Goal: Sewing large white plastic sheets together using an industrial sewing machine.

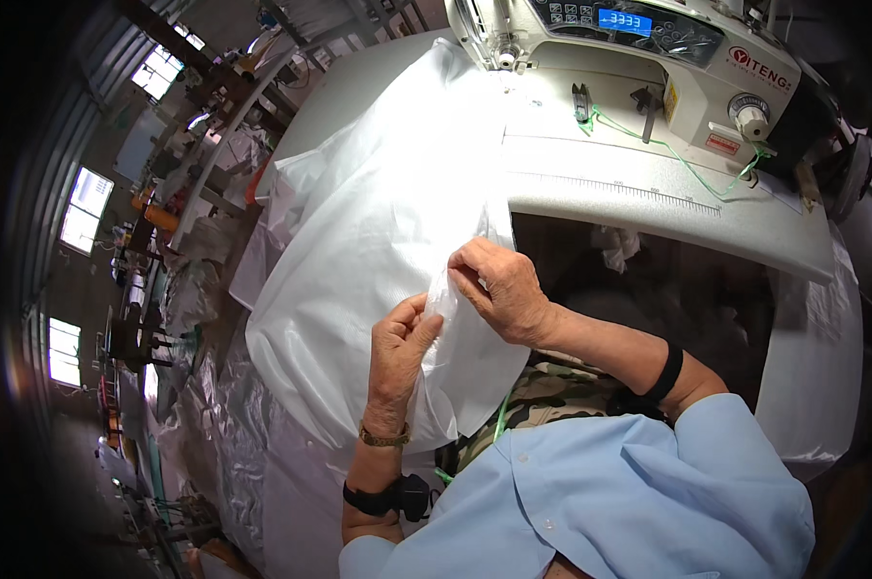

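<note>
A large sheet of thin, shiny white fabric (359, 222) drapes from the sewing machine's table down over my lap. My left hand (399, 349) pinches its edge between thumb and fingers. Slightly higher and to the right, my right hand (501, 288) pinches the same edge, with thumb and forefinger pressed together. Between the two hands the edge looks gathered into a narrow fold. Beyond them stands a white sewing machine (687, 68), its needle area (506, 58) lit brightly above the far end of the fabric.
Thread snips (581, 102) and a green thread (682, 159) lie on the machine bed. A printed ruler (614, 186) runs along the table's front edge. More white sheeting (810, 372) hangs at the right. Crumpled clear plastic (190, 289) and cluttered benches fill the left.
</note>
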Motion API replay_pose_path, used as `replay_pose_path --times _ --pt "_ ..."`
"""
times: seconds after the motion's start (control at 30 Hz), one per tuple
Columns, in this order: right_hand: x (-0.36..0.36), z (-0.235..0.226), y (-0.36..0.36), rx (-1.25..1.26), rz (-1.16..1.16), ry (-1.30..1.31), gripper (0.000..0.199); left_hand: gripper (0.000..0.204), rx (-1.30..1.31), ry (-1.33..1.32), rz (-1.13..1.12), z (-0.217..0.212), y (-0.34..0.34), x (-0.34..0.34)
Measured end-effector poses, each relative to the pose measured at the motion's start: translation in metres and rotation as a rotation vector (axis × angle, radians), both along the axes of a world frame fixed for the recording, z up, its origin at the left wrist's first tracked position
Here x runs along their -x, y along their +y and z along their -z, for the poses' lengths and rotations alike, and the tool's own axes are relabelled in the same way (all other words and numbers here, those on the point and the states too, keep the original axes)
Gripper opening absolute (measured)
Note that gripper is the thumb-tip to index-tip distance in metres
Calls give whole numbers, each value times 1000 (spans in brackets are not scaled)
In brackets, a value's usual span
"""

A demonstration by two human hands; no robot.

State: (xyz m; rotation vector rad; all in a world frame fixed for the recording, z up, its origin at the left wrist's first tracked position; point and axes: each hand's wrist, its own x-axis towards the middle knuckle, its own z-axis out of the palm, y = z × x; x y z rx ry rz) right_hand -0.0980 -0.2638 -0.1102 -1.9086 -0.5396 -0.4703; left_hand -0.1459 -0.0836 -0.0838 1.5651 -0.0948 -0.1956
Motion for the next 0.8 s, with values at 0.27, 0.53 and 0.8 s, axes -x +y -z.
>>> replay_pose_path --times 0.27,0.53,0.8 --pt "17 -16 0 216 8 -108 20 18 -81 -8 54 7 3 2" --pt "35 34 -33 -96 220 182 34 14 -160 -91 -36 18 8 2" --pt "52 131 -25 -149 -45 715 45 14 -232 -126 -185 2 9 -2"
